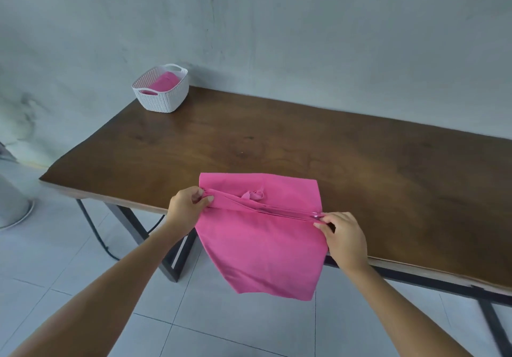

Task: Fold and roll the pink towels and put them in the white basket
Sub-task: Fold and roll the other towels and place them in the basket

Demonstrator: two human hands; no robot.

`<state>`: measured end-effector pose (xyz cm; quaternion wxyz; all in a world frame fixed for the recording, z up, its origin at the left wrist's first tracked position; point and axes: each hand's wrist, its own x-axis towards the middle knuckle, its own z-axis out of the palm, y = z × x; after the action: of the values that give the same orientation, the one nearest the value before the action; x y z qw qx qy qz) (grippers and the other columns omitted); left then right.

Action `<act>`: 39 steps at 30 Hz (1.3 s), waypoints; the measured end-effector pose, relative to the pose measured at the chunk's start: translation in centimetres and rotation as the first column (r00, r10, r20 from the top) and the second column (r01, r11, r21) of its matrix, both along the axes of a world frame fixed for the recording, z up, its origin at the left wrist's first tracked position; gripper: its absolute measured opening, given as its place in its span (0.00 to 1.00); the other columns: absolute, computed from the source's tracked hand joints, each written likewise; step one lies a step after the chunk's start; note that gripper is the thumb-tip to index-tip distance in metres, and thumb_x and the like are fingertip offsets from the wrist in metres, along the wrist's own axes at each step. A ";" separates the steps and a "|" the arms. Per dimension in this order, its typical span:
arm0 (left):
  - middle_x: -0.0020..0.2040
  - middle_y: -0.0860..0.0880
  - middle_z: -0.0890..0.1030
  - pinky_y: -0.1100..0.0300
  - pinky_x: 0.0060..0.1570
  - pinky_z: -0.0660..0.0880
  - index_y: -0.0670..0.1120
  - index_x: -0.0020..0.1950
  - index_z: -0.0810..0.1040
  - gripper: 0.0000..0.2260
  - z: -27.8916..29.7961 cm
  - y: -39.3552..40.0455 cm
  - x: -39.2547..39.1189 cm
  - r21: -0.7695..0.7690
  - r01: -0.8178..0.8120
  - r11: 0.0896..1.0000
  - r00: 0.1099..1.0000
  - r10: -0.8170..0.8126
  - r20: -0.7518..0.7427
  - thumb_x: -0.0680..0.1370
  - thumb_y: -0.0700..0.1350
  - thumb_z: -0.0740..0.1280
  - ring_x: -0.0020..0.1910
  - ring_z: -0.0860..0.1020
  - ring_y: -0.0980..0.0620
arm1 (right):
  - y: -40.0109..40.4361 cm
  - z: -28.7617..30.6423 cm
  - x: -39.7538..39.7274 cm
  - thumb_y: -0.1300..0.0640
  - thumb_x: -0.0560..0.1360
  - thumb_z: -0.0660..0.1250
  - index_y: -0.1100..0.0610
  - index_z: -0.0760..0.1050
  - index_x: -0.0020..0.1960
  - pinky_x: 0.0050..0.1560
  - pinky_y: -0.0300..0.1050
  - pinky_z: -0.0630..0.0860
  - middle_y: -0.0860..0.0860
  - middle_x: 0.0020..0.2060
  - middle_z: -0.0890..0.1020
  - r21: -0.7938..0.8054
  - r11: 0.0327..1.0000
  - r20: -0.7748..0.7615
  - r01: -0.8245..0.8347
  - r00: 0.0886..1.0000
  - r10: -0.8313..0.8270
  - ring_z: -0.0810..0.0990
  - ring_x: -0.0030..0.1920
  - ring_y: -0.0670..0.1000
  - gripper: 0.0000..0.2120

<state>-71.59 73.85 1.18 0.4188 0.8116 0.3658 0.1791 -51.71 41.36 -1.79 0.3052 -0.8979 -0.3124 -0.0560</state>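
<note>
Head view: I see the left hand [186, 209] pinching one end of a fold in the pink towel [263, 248] and the right hand [343, 237] pinching the other. The towel's far part lies on the near edge of the wooden table [360, 157]; its near part hangs over that edge. The white basket [161, 88] stands at the far left corner, with a rolled pink towel [164, 83] inside.

You face a dark brown wooden worktop [277, 140] on black metal legs. A white woven plastic basket [160, 95] stands at its far left corner; a pink towel [260, 185] lies partly over its near edge.
</note>
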 end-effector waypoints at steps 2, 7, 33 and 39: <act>0.30 0.49 0.71 0.56 0.34 0.61 0.43 0.33 0.72 0.16 0.1 -0.4 -1.2 -0.004 0.024 1.000 1.000 -0.024 0.007 0.77 0.43 0.73 0.32 0.66 0.51 | -0.6 0.0 -1.3 0.54 0.75 0.75 0.53 0.84 0.45 0.45 0.44 0.73 0.43 0.47 0.84 0.007 1.000 -0.009 0.005 1.000 -0.005 0.77 0.51 0.48 0.03; 0.28 0.51 0.64 0.55 0.34 0.58 0.45 0.31 0.66 0.21 0.1 -0.4 -4.4 -0.032 0.137 0.990 0.990 -0.138 -0.004 0.77 0.42 0.73 0.29 0.61 0.55 | -2.0 0.0 -5.4 0.56 0.74 0.76 0.54 0.82 0.43 0.44 0.42 0.69 0.43 0.44 0.81 0.025 0.999 0.004 0.024 1.000 -0.024 0.73 0.47 0.46 0.04; 0.43 0.45 0.86 0.57 0.52 0.80 0.40 0.44 0.84 0.05 7.8 5.1 -18.1 -0.121 0.266 0.957 0.929 -0.221 0.297 0.76 0.41 0.76 0.45 0.84 0.47 | 0.9 10.8 -20.1 0.55 0.81 0.67 0.55 0.81 0.45 0.46 0.49 0.71 0.44 0.41 0.77 -0.071 0.997 0.111 0.004 0.994 0.004 0.73 0.46 0.48 0.08; 0.42 0.45 0.86 0.53 0.51 0.80 0.41 0.43 0.85 0.05 8.1 6.6 -19.2 -0.117 0.291 0.949 0.920 -0.244 0.308 0.77 0.41 0.74 0.43 0.84 0.46 | 1.9 11.3 -21.5 0.52 0.81 0.67 0.53 0.78 0.45 0.43 0.48 0.70 0.43 0.42 0.77 -0.100 0.995 0.115 0.002 0.993 0.010 0.73 0.46 0.46 0.08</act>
<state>-90.79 80.42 9.24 0.5522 0.7828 0.1990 0.2067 -73.16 43.25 9.55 0.2414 -0.9067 -0.3336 -0.0913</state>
